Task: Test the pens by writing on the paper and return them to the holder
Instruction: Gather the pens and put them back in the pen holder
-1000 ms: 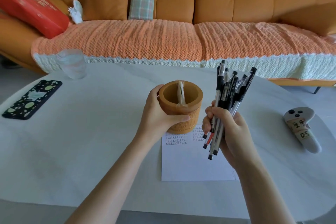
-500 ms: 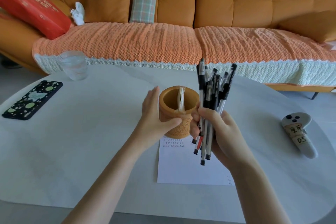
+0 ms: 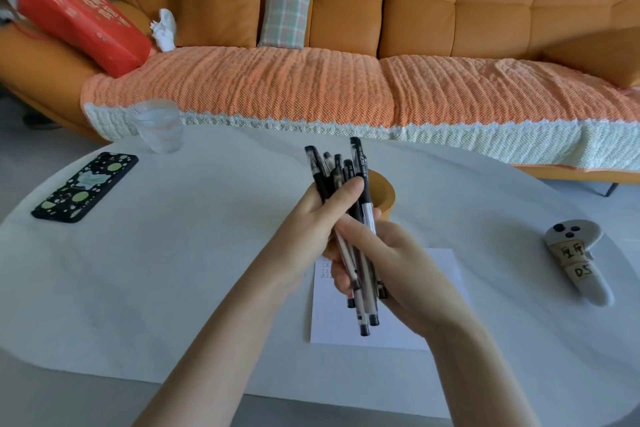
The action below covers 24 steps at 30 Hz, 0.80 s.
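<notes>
Wooden holder (image 3: 385, 196) mostly hidden behind left hand (image 3: 311, 218) and right hand (image 3: 398, 270); both grip the pens (image 3: 361, 165).

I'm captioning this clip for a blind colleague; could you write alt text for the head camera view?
A left hand and right hand together grip a bundle of pens above a sheet of paper on a white table, partly hiding a wooden holder. A phone and glass sit left, a controller right, an orange sofa behind.
</notes>
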### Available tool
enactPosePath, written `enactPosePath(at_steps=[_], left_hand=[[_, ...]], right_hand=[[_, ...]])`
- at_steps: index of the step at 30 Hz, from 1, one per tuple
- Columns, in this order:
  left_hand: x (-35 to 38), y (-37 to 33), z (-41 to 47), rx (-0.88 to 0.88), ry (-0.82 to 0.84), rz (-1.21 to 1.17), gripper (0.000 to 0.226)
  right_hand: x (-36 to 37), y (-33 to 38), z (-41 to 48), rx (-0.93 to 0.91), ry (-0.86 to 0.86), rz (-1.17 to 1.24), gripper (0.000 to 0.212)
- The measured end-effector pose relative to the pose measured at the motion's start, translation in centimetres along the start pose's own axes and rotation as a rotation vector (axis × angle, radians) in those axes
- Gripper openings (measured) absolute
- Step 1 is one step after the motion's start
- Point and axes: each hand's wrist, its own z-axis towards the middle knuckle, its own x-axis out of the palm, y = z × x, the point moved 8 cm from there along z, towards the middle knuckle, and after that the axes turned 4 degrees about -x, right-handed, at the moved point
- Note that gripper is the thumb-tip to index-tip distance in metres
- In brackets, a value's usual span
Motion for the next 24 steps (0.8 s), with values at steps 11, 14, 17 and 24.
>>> enactPosePath(at_steps=[11, 14, 17, 24], left_hand=[[0.5, 0.3, 0.7, -0.147, -0.062, -0.302, 0.049], [0.5, 0.5, 0.7, -0.178, -0.074, -0.383, 0.049], [0.6, 0.6, 1.0, -0.193, -0.102, -0.405, 0.047], [0.6, 0.8, 1.6, -0.212, -0.154, -0.427, 0.037]], right_hand=[[-1.3, 0.3, 0.4, -0.010, -0.272, -0.260, 0.037], [-1.1, 0.5, 0.6, -0.006, -0.279, -0.317, 0.037], [-1.2, 0.4, 0.8, 0.012, -0.313, -0.364, 0.040], [-1.6, 0.0, 0.8, 0.104, -0.371, -0.474, 0.037]])
